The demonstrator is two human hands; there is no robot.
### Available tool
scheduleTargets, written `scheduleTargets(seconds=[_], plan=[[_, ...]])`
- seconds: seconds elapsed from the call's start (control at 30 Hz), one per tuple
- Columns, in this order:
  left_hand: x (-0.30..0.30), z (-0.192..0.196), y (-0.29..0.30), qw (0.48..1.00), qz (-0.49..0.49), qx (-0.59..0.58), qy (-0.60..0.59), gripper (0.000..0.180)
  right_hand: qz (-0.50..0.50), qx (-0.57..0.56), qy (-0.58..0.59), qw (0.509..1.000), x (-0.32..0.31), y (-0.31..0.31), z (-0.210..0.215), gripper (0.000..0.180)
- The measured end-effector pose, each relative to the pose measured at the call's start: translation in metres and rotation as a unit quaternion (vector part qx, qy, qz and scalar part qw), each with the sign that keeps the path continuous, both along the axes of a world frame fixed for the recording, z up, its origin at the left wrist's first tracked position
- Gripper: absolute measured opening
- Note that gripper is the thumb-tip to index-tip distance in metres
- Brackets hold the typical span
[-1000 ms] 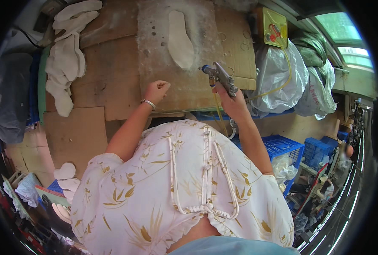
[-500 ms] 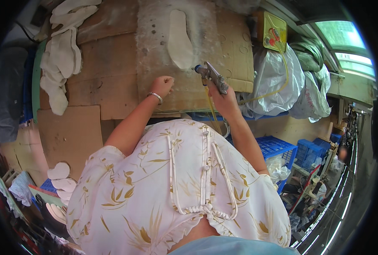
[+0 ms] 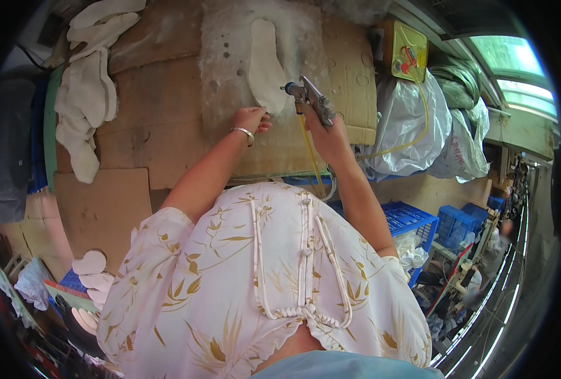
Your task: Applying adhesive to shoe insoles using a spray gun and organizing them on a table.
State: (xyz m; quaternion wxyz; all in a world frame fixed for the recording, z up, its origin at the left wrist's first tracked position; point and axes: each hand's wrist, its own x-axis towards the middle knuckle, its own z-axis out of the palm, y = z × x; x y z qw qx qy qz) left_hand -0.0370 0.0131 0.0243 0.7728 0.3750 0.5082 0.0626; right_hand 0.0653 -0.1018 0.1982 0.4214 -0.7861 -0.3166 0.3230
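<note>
A cream-coloured insole [image 3: 266, 66] lies lengthwise on a whitish, fuzz-covered board [image 3: 223, 88] on the worktable. My left hand [image 3: 251, 119], with a bracelet at the wrist, has its fingers curled and pinched at the insole's near end. In my right hand [image 3: 329, 138] is a metal spray gun [image 3: 318, 104], its blue-ringed nozzle pointing left over the insole's near right edge. Yellow hoses [image 3: 312, 148] hang below the gun. My right fingers wrap round its handle and are partly hidden by it.
Several more insoles [image 3: 81, 88] lie piled at the table's left. Brown cardboard [image 3: 154, 132] covers the tabletop. A yellow container [image 3: 410, 50] with a hose and plastic-wrapped bundles [image 3: 413, 120] stand on the right. Blue crates [image 3: 410, 218] sit below, right of me.
My left hand has moved from beside the insole to its near end and pinches there. The spray gun has shifted slightly left, still in my right hand.
</note>
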Motion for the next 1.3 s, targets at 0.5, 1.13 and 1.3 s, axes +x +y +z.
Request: scheduleTargets(seconds=[0.5,1.13,1.3], plan=[[0.001,-0.011,0.001,1.000,-0.005,0.007,0.013,0.016,-0.043,-0.039,-0.004,0.998,0.028,0.059,0.004,0.030],[-0.002,-0.012,0.001,1.000,-0.006,-0.012,-0.010,0.018,-0.057,-0.014,-0.061,0.996,0.054,0.117,0.004,0.045],[-0.001,-0.017,0.000,1.000,-0.010,-0.007,-0.013,0.016,-0.056,-0.029,-0.050,0.997,0.054,0.110,0.007,0.046]])
